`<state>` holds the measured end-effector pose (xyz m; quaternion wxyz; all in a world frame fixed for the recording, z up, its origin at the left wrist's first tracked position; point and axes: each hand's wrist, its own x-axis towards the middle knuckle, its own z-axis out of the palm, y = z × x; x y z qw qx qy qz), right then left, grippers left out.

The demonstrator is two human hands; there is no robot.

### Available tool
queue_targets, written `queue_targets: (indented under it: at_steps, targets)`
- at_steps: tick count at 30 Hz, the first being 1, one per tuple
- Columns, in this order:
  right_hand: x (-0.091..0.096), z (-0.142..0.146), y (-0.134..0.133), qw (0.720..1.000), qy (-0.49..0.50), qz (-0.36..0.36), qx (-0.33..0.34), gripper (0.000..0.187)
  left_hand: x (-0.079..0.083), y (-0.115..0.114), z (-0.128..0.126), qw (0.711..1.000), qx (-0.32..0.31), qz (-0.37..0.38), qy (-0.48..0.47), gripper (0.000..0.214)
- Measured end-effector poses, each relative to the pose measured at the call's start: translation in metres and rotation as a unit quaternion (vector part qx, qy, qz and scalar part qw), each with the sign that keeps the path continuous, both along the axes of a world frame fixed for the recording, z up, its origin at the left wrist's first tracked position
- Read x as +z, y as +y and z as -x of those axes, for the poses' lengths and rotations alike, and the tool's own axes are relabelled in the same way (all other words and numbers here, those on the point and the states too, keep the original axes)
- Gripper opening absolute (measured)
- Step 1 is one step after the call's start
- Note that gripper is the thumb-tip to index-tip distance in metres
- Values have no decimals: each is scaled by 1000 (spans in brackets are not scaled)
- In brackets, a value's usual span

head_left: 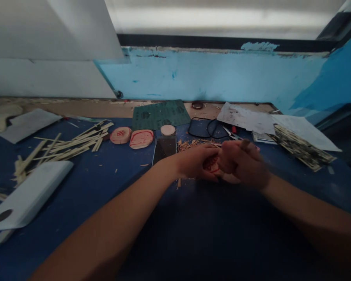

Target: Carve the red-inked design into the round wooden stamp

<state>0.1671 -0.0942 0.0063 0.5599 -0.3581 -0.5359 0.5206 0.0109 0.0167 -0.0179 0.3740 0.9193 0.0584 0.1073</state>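
Observation:
My left hand (197, 160) is curled around the edge of a small carved wooden piece (213, 164) with red markings, holding it low over the table. Pressed close against its right side is my right hand (241, 162), closed in a fist and a little blurred. A brown handle end (246, 145) shows at the top of that fist; the tool's working tip is hidden. Wood shavings (188, 145) lie just beyond the left hand. Two more pale wooden pieces with red drawn lines, one round (120, 135) and one squarish (141, 139), lie to the left.
A dark-screened phone (163, 149) lies left of my hands, near a plain pale disc (167, 130). Green sandpaper (160, 115), a black cord (207, 130) and scissors (232, 134) lie behind. Thin wooden sticks (73, 144) and a white device (32, 195) are left; a stick bundle (304, 148) is right.

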Motion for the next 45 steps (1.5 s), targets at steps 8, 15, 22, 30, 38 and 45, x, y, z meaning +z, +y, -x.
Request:
queue_targets:
  at_steps: [8, 15, 22, 30, 38, 45]
  targets:
    - [7, -72, 20, 803, -571, -76, -154, 19, 7, -3, 8, 998, 38, -45, 28, 81]
    - [-5, -100, 29, 713, -692, -101, -47, 21, 12, -6, 10, 999, 44, -24, -1, 80]
    - [1, -92, 27, 720, -692, -59, -10, 8, 3, -9, 6, 997, 58, -47, -7, 76]
    - [29, -52, 7, 971, -216, -38, -95, 19, -8, -14, 1, 996, 72, -53, 28, 78]
    - [30, -30, -2, 999, 14, 17, 44, 55, -9, -15, -1, 995, 77, -50, 37, 76]
    - [19, -21, 1, 997, 63, 18, 33, 54, -6, -16, -1, 996, 69, -49, 34, 68]
